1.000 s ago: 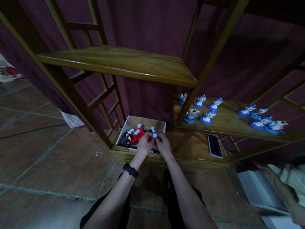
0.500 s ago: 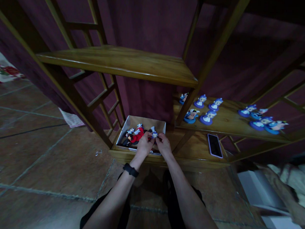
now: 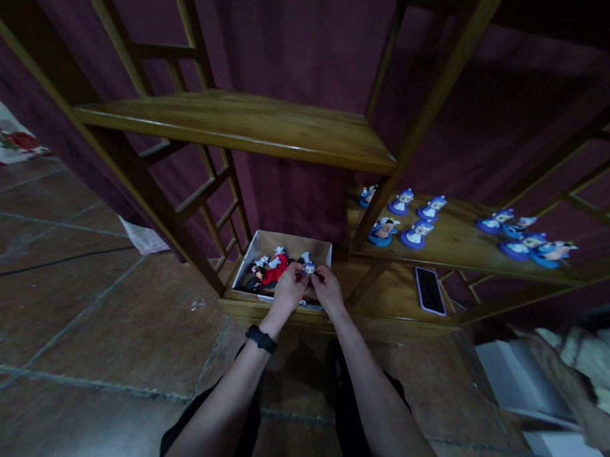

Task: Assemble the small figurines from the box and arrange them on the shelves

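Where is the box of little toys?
In the head view, the box sits on the bottom shelf, left of the phone, below a higher shelf.

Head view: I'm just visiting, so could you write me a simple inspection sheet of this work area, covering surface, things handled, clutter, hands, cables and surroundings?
Surface: wooden low shelf, bearing an open box at its left end.
Things handled: a purple-and-white figurine between the hands; red-clothed figurines lie in the box.
Clutter: a phone right of the box; a small white scrap on the floor.
Hands: left hand and right hand both hold the purple-and-white figurine with their fingers; its lower part is hidden.
Cables: one dark cable on the floor, left.
Surroundings: dark purple curtain behind; figurines on round bases on the higher right-hand shelf; tiled floor.
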A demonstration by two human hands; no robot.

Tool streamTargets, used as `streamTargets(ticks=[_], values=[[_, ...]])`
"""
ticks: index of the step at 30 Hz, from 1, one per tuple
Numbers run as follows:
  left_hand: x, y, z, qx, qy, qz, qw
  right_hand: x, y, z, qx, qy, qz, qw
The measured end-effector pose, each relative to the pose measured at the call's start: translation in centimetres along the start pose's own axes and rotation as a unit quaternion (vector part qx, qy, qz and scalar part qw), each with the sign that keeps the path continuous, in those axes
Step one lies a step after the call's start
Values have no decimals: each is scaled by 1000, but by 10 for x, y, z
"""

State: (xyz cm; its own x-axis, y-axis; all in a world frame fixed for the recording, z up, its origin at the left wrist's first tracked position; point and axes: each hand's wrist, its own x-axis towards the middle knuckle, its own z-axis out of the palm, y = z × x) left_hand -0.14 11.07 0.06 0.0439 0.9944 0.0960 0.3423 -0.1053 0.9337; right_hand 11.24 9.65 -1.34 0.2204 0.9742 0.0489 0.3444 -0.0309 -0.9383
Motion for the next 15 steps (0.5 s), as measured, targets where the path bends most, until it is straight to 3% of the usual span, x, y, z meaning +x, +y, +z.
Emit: streamTargets(ticks=[15], values=[[1,-2,0,-14,4,-1,1000,2,3,1,0,-3,-8,1000]])
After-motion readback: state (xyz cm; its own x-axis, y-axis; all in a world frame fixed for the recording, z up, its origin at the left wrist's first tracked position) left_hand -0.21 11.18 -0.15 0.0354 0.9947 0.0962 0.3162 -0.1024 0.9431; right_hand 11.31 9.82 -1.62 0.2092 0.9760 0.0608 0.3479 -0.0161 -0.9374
